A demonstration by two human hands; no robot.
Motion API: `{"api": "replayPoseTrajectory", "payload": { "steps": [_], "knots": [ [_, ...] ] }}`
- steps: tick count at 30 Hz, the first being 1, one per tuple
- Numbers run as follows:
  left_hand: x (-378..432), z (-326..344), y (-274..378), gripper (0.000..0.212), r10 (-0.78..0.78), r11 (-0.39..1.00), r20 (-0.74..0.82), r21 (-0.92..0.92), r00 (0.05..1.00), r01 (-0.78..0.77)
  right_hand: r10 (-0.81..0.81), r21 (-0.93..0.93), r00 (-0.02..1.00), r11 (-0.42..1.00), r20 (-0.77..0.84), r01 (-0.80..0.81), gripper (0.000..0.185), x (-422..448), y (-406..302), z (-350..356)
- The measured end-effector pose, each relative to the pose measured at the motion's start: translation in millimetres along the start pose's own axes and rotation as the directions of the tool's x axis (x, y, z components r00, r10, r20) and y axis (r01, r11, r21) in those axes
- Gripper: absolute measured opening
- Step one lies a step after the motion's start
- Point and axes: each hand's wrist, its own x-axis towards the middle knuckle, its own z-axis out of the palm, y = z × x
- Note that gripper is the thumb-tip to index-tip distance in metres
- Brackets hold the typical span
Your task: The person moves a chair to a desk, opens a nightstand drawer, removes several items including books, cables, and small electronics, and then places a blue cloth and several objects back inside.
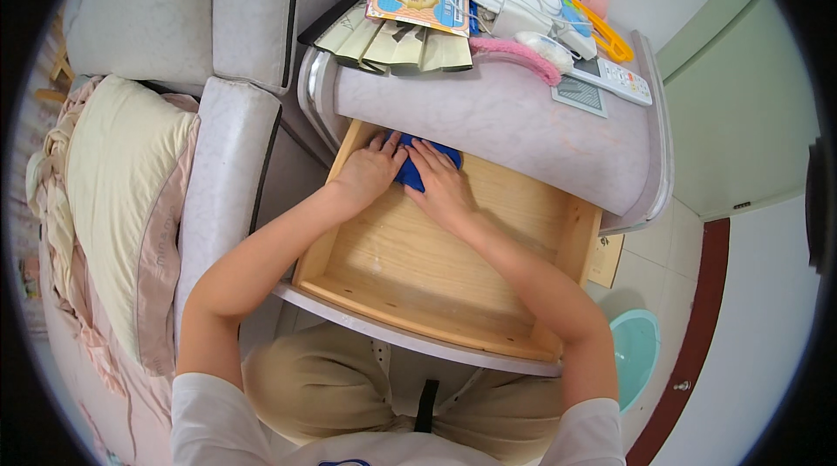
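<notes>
A wooden drawer [418, 250] is pulled out of a grey-white nightstand [497, 113]. In its back left corner lies a folded blue fabric item [410, 175], its exact kind unclear. My left hand [374, 168] rests on the left part of the blue fabric, fingers spread. My right hand [437, 181] presses flat over its middle, the fingers pointing to the drawer's back. Both hands touch the fabric from above, and they partly hide it. Neither hand shows a grip on it.
On the nightstand top lie a folded hand fan [405, 47], a yellow hanger [611, 41], white cables, a pink fuzzy headband [516, 51] and a white remote control [621, 80]. A bed with a pillow [118, 165] stands left. A teal basin [634, 348] sits on the floor at right.
</notes>
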Motion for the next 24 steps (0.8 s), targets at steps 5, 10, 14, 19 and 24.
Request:
{"api": "replayPoseTrajectory", "payload": {
  "steps": [5,10,14,19,24],
  "knots": [
    [-5,-4,1,0.039,0.040,0.997,0.002,0.073,0.999,-0.040,-0.036,-0.070,0.999,0.997,0.034,0.038,0.059,0,1,5],
    [-28,-9,12,0.038,0.060,0.996,0.009,0.070,0.998,-0.061,-0.131,-0.123,0.990,0.983,0.050,0.136,0.057,-12,-5,8],
    [-49,-13,22,0.037,0.069,0.997,0.047,0.025,0.997,-0.070,-0.160,-0.109,0.984,0.980,0.075,0.167,0.053,-28,-19,8],
    [-75,-19,32,0.036,0.080,0.997,0.060,-0.005,0.995,-0.080,-0.214,-0.089,0.971,0.971,0.103,0.223,0.052,-46,-35,11],
    [-101,-32,42,0.037,0.129,0.989,0.120,-0.082,0.984,-0.119,-0.231,-0.053,0.964,0.970,0.129,0.239,0.049,-65,-55,11]
  ]
}}
